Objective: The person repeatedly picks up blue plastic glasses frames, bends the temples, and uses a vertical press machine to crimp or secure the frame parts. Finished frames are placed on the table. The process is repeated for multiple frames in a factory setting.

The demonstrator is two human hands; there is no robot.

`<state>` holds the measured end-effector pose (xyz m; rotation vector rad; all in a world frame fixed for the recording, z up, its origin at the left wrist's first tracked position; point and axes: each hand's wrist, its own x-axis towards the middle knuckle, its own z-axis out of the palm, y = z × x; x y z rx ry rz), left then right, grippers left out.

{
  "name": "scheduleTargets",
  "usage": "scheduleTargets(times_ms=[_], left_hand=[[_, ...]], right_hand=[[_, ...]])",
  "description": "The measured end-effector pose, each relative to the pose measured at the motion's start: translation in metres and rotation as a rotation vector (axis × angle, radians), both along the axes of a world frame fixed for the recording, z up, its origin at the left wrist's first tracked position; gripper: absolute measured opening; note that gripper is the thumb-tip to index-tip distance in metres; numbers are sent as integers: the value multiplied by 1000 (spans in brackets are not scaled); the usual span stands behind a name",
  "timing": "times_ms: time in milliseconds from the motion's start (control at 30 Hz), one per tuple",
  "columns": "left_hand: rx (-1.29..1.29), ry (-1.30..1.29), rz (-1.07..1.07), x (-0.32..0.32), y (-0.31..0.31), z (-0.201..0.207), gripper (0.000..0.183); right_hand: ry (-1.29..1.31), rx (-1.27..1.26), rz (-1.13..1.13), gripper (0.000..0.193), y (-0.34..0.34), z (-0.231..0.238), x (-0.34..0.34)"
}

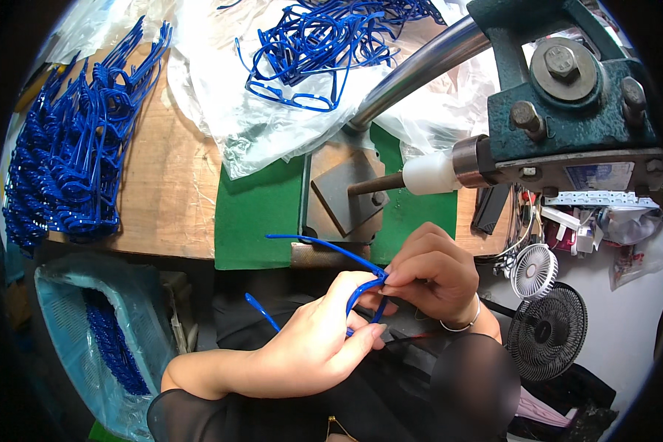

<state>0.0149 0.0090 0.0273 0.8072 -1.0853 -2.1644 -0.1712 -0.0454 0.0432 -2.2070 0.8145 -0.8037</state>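
A blue glasses frame [324, 245] is held between my two hands, in front of the table's near edge. My left hand [328, 331] wraps round the front of the frame, with one temple arm sticking out past the wrist side and the other reaching up over the green mat. Fingertips of my right hand [431, 272] pinch the frame at the corner where a temple meets the front. Whether those fingers also hold some small part is hidden. Just beyond my hands stands a press with a metal base plate [346, 195] and a rod [376, 184] with a white collar.
Stacked blue frames [74, 155] stand at the table's left. More lie tangled [317, 44] on clear plastic sheeting [243, 140] at the back. The green press head [574, 96] overhangs the right. A blue basket [59, 309] holds more frames at lower left; fans [545, 331] stand at right.
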Motion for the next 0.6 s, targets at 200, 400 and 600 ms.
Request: scheduleTargets(times_ms=[200,400,600], left_hand=[[24,18,7,-1,2,1,41],[-30,-17,0,0,2,1,41],[-97,-69,-8,-2,4,0,41]], right_hand=[[-9,-87,-16,15,5,-4,-1],[-54,13,-31,16,8,-4,-1],[-30,-32,8,15,4,-2,-2]])
